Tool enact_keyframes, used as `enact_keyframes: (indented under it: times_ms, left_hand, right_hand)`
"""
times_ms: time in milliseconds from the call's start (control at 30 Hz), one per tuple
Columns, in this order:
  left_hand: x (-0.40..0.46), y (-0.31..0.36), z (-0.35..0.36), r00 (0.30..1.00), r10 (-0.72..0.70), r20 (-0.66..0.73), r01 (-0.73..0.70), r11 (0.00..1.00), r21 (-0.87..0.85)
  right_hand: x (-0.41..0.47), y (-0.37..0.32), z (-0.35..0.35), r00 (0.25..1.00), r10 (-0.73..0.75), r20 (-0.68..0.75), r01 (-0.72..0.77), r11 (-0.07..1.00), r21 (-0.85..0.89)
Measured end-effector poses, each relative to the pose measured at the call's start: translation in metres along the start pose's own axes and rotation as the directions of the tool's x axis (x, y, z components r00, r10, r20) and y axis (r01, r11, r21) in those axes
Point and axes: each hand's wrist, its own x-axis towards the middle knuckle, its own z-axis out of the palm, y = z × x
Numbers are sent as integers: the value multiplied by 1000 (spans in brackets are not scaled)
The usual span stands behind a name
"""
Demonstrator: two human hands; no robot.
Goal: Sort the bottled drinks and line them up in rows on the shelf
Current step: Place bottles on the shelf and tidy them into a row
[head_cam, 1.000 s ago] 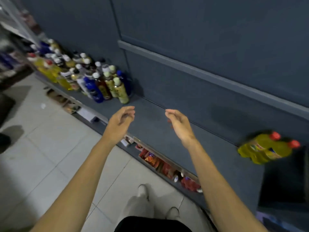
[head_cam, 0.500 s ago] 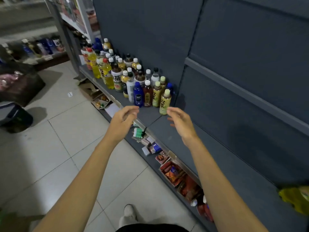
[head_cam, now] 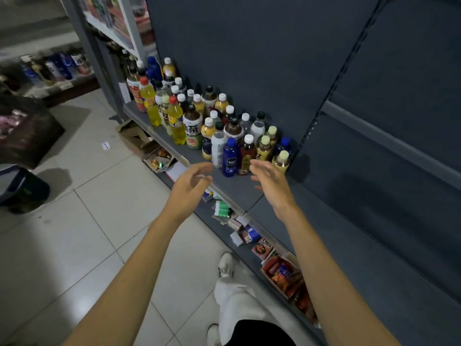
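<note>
Two empty hands out front: left hand (head_cam: 190, 182) loosely curled, gripping nothing; right hand (head_cam: 270, 179) spread wide, nearing the front bottles. Bottled drinks (head_cam: 214, 126) crowded unsorted on the shelf (head_cam: 234, 188), upright, touching. Best bet: pick the blue bottle (head_cam: 230, 157) or brown bottle (head_cam: 246, 156) by the body, lift straight up, avoid toppling neighbours. Down right, snack packets (head_cam: 284, 275) under the ledge, clear of the reach.
</note>
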Motion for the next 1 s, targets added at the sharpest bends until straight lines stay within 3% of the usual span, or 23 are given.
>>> enact_keyframes:
  times_ms: [233,467,567,833,1000]
  left_hand:
    - [88,-30,-65,997,-82,-4,81,982,170]
    - [156,-43,-143,986,-74,-148,123,928,351]
    - [183,-58,-174,976,-94,-194,156,930,334]
    - [282,-105,-253,992,-20,-125,67,920,386]
    - [331,-130,-310,1000,0,-10,3,954,299]
  right_hand:
    - [115,-7,72,995,11,100,-13,1000,22]
    - [214,-30,143,969,-22,244,15,999,31]
    - [251,-36,170,962,-12,274,12,1000,1]
    - [340,-60,240,977,-21,212,55,987,-153]
    - [363,-62,286,1000,27,-4,-27,948,-318]
